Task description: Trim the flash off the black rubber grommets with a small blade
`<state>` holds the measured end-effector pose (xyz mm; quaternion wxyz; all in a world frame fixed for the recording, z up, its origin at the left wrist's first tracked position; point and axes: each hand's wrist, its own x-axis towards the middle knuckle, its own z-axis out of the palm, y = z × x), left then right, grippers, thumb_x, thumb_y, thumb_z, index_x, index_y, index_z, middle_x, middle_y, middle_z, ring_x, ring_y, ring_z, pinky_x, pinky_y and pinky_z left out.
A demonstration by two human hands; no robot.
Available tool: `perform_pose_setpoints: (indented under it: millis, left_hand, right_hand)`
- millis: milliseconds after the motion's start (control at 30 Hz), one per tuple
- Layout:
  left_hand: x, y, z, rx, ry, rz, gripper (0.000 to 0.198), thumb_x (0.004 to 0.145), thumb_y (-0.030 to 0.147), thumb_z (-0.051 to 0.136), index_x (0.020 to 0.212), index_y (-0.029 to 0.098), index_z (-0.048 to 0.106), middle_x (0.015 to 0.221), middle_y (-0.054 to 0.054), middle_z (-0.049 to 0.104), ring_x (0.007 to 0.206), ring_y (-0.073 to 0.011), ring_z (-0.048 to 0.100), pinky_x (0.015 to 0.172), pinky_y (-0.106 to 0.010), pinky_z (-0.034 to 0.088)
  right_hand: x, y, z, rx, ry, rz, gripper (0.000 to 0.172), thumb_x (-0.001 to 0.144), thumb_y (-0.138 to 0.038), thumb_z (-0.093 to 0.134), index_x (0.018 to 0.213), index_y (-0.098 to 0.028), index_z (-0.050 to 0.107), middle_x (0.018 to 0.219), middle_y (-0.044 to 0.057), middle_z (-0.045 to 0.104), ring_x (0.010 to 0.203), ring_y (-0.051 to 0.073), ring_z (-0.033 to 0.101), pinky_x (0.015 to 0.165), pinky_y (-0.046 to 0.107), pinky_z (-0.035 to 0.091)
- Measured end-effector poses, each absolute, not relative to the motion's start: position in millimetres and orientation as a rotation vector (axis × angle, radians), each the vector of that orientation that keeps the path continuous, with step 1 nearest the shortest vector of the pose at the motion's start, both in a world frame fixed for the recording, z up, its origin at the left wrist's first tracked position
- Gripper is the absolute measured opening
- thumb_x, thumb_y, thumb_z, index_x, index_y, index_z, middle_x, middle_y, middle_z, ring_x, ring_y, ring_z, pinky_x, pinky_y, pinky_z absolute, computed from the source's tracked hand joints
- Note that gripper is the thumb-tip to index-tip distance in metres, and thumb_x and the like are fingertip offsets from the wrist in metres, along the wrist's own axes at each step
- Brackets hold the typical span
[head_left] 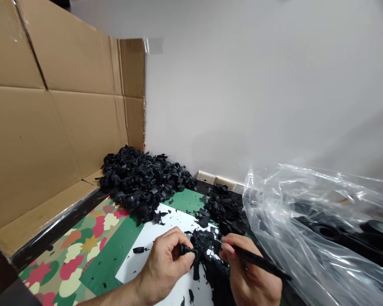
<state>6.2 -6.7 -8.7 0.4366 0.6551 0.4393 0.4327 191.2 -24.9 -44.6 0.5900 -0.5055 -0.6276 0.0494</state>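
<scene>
My left hand [164, 265] is closed in a pinch on a small black ribbed plastic part [189, 250], held just above a white sheet [150, 246]. My right hand [250, 274] is closed round a thin black tool [261, 262] whose tip points left toward that part. Black plastic trimmings [210, 255] lie heaped between and below both hands. A big pile of black ribbed parts [142, 180] sits further back, left of centre.
A tall cardboard wall [51, 119] stands along the left. A clear plastic bag [315, 225] holding black parts fills the right side. A colourful patterned cloth [83, 250] covers the table. A white wall is behind. More black scraps [225, 208] lie near the bag.
</scene>
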Motion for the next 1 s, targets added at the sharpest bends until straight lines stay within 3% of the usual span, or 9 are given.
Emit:
perform_pose_setpoints:
  millis: [133, 267, 500, 700, 867, 1000]
  left_hand:
    - [6, -7, -9, 1.629, 1.092, 1.087, 0.004, 0.069, 0.018, 0.056, 0.070, 0.017, 0.060, 0.068, -0.001, 0.053, 0.061, -0.0149, 0.045, 0.055, -0.026, 0.034]
    - [6, -7, -7, 1.611, 1.102, 1.080, 0.005, 0.069, 0.020, 0.057, 0.069, 0.017, 0.060, 0.067, -0.001, 0.051, 0.058, -0.0141, 0.043, 0.053, -0.025, 0.032]
    - [4, -7, -8, 1.600, 1.084, 1.113, 0.005, 0.068, 0.018, 0.058, 0.071, 0.016, 0.062, 0.068, -0.001, 0.052, 0.060, -0.0146, 0.045, 0.054, -0.025, 0.034]
    - [5, -6, -11, 1.591, 1.074, 1.149, 0.007, 0.068, 0.017, 0.062, 0.074, 0.016, 0.066, 0.069, -0.001, 0.055, 0.062, -0.0150, 0.047, 0.056, -0.025, 0.035]
    - [4, -4, -14, 1.582, 1.004, 1.159, 0.010, 0.069, 0.014, 0.063, 0.077, 0.017, 0.069, 0.073, -0.002, 0.058, 0.065, -0.0156, 0.050, 0.058, -0.025, 0.037]
    - [3, -1, -16, 1.466, 0.938, 1.134, 0.019, 0.066, 0.017, 0.071, 0.085, 0.017, 0.073, 0.079, -0.003, 0.061, 0.065, -0.0152, 0.051, 0.057, -0.025, 0.039]
  right_hand:
    - [181, -26, -49, -1.195, -1.235, 0.400, 0.020, 0.089, -0.041, 0.057, 0.089, -0.023, 0.063, 0.084, 0.004, 0.063, 0.070, 0.018, 0.062, 0.064, 0.029, 0.047]
    - [171, -29, -46, -1.112, -1.168, 0.523, 0.022, 0.088, -0.043, 0.059, 0.089, -0.021, 0.064, 0.085, 0.001, 0.062, 0.055, 0.013, 0.057, 0.060, 0.026, 0.046]
    - [165, -33, -40, -1.064, -1.096, 0.617, 0.026, 0.086, -0.045, 0.062, 0.085, -0.020, 0.065, 0.084, 0.002, 0.063, 0.055, 0.012, 0.057, 0.057, 0.025, 0.047]
    - [162, -30, -39, -1.236, -1.127, 0.978, 0.039, 0.077, -0.057, 0.064, 0.077, -0.018, 0.064, 0.052, -0.003, 0.054, 0.048, 0.014, 0.051, 0.049, 0.026, 0.040]
    - [152, -29, -40, -1.175, -1.120, 1.207, 0.042, 0.073, -0.058, 0.067, 0.075, -0.016, 0.064, 0.044, -0.003, 0.052, 0.043, 0.013, 0.045, 0.046, 0.025, 0.032]
    - [149, -29, -40, -1.129, -0.999, 1.254, 0.040, 0.072, -0.055, 0.070, 0.068, -0.017, 0.061, 0.041, -0.006, 0.049, 0.040, 0.011, 0.043, 0.047, 0.024, 0.034]
